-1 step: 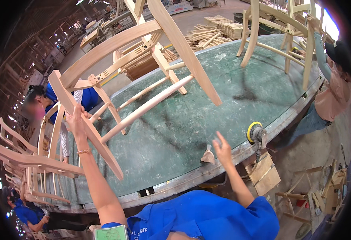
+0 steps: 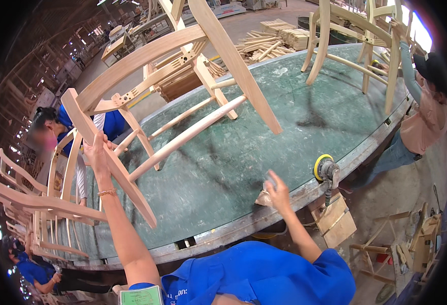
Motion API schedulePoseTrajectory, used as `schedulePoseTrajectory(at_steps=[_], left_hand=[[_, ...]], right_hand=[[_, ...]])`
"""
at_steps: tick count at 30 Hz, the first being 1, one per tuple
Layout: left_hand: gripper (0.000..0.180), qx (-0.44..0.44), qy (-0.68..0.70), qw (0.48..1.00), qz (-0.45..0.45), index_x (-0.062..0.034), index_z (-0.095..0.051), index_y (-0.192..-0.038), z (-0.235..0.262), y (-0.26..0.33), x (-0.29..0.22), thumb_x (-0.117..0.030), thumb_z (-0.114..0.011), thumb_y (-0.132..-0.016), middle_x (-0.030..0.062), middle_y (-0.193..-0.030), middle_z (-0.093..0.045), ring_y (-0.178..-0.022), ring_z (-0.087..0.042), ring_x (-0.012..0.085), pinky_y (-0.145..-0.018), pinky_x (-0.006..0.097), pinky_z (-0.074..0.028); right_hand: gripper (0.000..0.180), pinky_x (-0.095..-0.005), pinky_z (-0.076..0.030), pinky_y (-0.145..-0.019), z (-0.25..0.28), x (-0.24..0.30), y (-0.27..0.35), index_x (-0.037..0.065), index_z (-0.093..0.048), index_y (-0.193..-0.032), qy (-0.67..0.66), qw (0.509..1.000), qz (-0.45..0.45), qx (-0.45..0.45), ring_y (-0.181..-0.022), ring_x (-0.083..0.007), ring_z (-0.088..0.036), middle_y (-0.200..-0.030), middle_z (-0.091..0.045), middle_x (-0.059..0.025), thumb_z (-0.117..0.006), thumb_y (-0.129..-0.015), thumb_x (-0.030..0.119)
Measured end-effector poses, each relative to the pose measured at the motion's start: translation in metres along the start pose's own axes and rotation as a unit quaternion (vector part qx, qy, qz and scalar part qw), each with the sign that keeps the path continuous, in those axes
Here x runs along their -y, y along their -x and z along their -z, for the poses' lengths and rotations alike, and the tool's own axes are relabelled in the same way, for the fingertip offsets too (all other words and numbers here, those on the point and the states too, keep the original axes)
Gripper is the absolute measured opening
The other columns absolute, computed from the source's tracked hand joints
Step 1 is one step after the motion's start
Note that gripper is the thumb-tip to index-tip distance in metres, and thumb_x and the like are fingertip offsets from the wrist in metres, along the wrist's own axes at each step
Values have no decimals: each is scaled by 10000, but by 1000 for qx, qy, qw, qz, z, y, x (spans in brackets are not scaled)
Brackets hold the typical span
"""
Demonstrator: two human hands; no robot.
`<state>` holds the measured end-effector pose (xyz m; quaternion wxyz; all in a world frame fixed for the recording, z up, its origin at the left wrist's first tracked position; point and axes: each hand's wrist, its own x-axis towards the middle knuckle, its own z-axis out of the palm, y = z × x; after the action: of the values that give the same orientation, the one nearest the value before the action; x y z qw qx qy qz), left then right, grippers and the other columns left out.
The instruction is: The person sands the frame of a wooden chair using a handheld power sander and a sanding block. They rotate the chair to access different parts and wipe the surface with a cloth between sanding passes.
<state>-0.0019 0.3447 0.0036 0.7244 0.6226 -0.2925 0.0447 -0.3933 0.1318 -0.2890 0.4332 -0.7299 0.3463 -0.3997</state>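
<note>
A pale wooden chair frame (image 2: pixel 185 133) is tipped up over the green-topped table (image 2: pixel 223 178), with turned rungs between its legs. My left hand (image 2: pixel 97 151) is closed around the near left leg of this frame. Lower right, my right hand (image 2: pixel 278 195) is over the table's near edge, its thumb and forefinger apart and a little blurred. Beside and partly behind its fingers sits a small pale pouch (image 2: pixel 263 199); I cannot tell whether they touch. A round sander with a yellow pad (image 2: pixel 327 169) rests at the table edge, right of my right hand.
More chair frames (image 2: pixel 45 203) crowd the left end. At the far right a person (image 2: pixel 427 112) grips another chair (image 2: pixel 353 51) standing on the table. A person in blue (image 2: pixel 76 132) bends over at the left. Wood pieces (image 2: pixel 269 43) are stacked beyond.
My right hand has moved slightly left and down, closer to the pouch, and now covers part of it. My left hand and the chair frame stay in place.
</note>
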Motion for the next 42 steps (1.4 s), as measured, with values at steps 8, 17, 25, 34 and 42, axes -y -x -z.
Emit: schedulePoseTrajectory(at_steps=[8, 17, 25, 34, 42], left_hand=[[216, 24, 45, 999, -12, -72, -440, -944, 1, 24, 6, -103, -644, -882, 21, -657, -522, -497, -505, 90, -455, 214, -419], [192, -22, 27, 998, -48, -68, -516, -988, 9, 45, 7, -93, -665, -870, -25, -737, -554, -562, -520, 41, -460, 187, -439], [180, -28, 33, 999, -10, -69, -517, -934, 0, 27, 6, -125, -672, -862, 3, -669, -546, -482, -526, 74, -416, 216, -440], [208, 5, 27, 998, 63, -90, -517, -923, -17, -44, 6, -166, -692, -842, -4, -658, -536, -490, -516, 64, -405, 179, -408], [196, 6, -27, 994, 106, -83, -516, -957, -15, -112, 25, -177, -658, -862, -5, -683, -531, -503, -503, 59, -418, 185, -407]], right_hand=[[365, -410, -480, -812, -83, 41, 47, 139, -552, -1302, -12, 959, 44, 278, -951, -350, -615, -1049, -632, -184, -516, -957, 250], [362, -334, -507, -742, -97, 64, 71, 85, -575, -1279, -66, 910, -73, 404, -796, -206, -664, -928, -680, -129, -536, -952, 234], [360, -289, -511, -689, -84, 26, 73, 29, -580, -1254, -96, 926, -90, 354, -750, -135, -638, -888, -676, -83, -535, -960, 233], [356, -292, -495, -753, -63, -1, 46, 44, -590, -1250, -52, 993, -41, 101, -819, -175, -644, -933, -669, -107, -578, -930, 199], [512, -411, -420, -921, 6, -56, -3, 61, -487, -1348, 183, 978, -79, -69, -1055, -337, -548, -1137, -567, -183, -635, -871, 171]])
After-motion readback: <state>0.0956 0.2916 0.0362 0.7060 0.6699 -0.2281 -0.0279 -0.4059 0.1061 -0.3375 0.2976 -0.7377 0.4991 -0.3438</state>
